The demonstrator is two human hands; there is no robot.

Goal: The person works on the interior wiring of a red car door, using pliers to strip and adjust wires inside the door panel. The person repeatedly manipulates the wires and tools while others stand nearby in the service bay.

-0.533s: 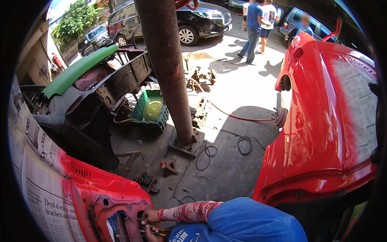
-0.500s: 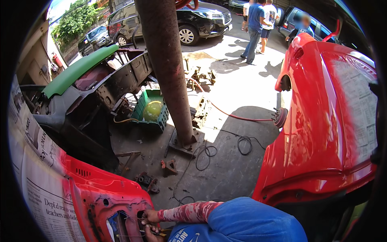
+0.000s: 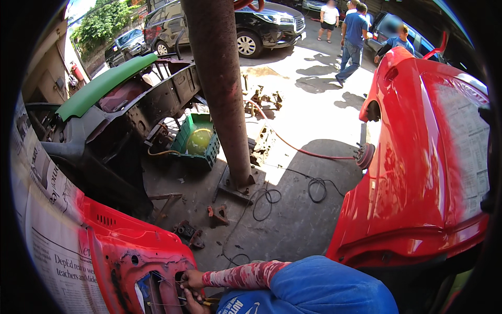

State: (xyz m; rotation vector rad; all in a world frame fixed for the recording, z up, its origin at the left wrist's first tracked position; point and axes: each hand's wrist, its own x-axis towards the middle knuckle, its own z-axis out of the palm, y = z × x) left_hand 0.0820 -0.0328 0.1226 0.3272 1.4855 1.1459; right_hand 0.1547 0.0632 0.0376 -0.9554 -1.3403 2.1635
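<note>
A red-painted car panel (image 3: 117,246) with cut-out openings stands at the lower left, partly masked with newspaper (image 3: 60,246). My right hand (image 3: 193,280), at the end of a red-and-white patterned sleeve, is closed at the edge of one opening. Its fingertips pinch what looks like a thin wire. Just below it, my left hand (image 3: 194,303) is closed beside the same opening. A tool with yellow-and-black handles (image 3: 210,301) sticks out from this hand; its working end is hidden. Another thin, pale strand (image 3: 164,304) crosses the larger opening toward the left hand.
A rusty post (image 3: 219,94) rises mid-view on a bolted base. Beside it stand a green crate (image 3: 196,163) and a stripped car body (image 3: 167,97). A red car body (image 3: 397,157) fills the right. Cables (image 3: 267,204), a red hose (image 3: 308,155) and metal parts (image 3: 189,234) lie on the floor.
Both hands stay at the panel opening with only slight movement. In the background, a person in blue has stepped to the right, and a person in white shows more fully.
</note>
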